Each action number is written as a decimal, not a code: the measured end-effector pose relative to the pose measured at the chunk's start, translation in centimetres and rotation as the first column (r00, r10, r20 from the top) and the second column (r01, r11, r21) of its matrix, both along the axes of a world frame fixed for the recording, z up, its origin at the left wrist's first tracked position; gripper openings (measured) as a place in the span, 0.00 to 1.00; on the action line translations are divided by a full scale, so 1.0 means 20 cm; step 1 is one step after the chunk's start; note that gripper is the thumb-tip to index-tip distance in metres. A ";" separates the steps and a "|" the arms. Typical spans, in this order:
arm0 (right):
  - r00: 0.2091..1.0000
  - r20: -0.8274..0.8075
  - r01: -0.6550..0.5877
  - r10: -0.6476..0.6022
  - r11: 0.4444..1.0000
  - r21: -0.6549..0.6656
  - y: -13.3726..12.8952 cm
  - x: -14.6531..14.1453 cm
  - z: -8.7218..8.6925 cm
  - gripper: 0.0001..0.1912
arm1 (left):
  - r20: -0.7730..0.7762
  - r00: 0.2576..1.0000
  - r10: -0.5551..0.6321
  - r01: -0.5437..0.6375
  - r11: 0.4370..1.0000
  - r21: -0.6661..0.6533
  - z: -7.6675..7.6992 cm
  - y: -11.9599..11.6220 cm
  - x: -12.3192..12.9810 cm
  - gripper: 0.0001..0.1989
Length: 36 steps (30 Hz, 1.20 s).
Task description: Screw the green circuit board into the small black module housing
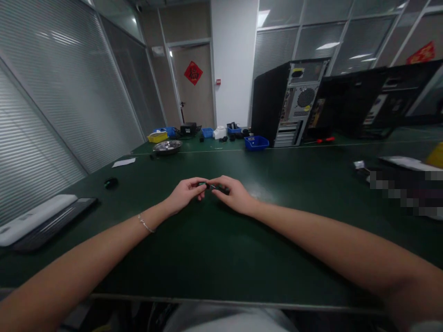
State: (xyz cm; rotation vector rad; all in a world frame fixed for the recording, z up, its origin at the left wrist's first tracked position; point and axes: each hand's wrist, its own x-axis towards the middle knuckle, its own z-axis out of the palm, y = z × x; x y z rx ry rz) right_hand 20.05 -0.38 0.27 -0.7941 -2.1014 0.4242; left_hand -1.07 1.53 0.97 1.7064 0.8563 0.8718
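Over the middle of the green table my two hands meet at a small dark piece (208, 186) with a bit of green on it. Its kind is too small to make out. My left hand (187, 194) pinches it between thumb and fingers. From the other side, my right hand (234, 193) curls in, its index fingertip and thumb at the piece's right end. A thin light-coloured bit shows between the right fingertips. The fingers cover much of the piece.
A black computer mouse (111, 183) and a keyboard (55, 223) lie left. Further back stand a metal bowl (167, 147), a yellow tray (157, 137), a blue bin (256, 143) and a computer tower (272, 106). Monitors (374, 101) stand right. The table's front edge (221, 302) is near me.
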 end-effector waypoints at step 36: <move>0.972 0.021 -0.209 0.235 0.902 -0.377 -0.03 0.06 0.11 0.20 | -0.057 0.998 -0.041 0.018 0.934 -0.356 -0.02 -0.10 -0.01 0.22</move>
